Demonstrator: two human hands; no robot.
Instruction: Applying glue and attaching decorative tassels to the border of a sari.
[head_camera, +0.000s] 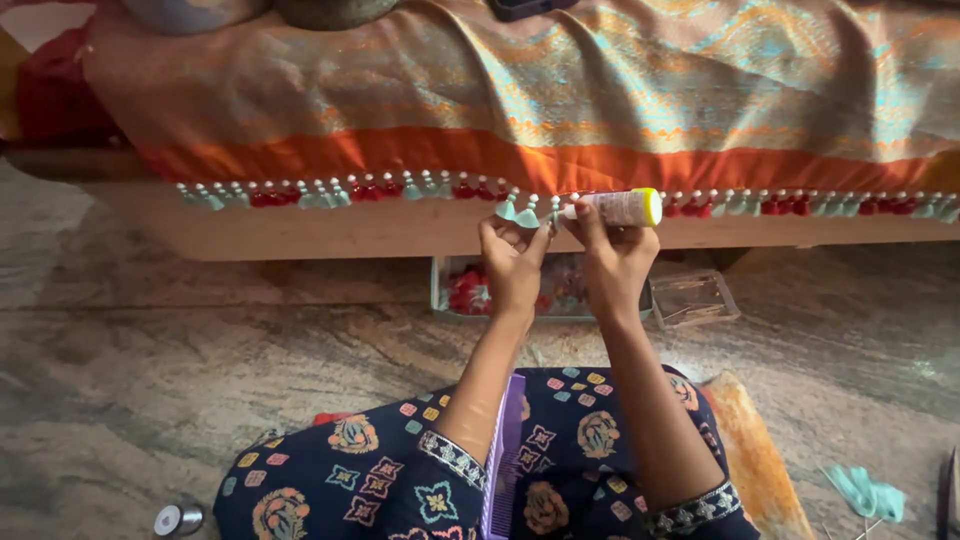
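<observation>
Just above the middle of the frame a small white tube with a yellow cap (622, 207) is gripped by the right hand (612, 255), its long axis lying level – nozzle pointed left at the teal tassel (527, 214) pinched in the left hand (512, 262) on the cloth's fringe (330, 193).

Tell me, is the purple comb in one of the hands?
No, the purple comb lies on the lap; the right hand holds a small bottle.

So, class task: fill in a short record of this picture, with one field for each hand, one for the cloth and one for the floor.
left hand: pinches a teal tassel on the cloth edge
right hand: holds a small white bottle with yellow cap, nozzle towards the tassel
cloth: patterned, orange border, fringe of red and teal tassels
floor: clear box of tassels, purple comb, thread spool
</observation>
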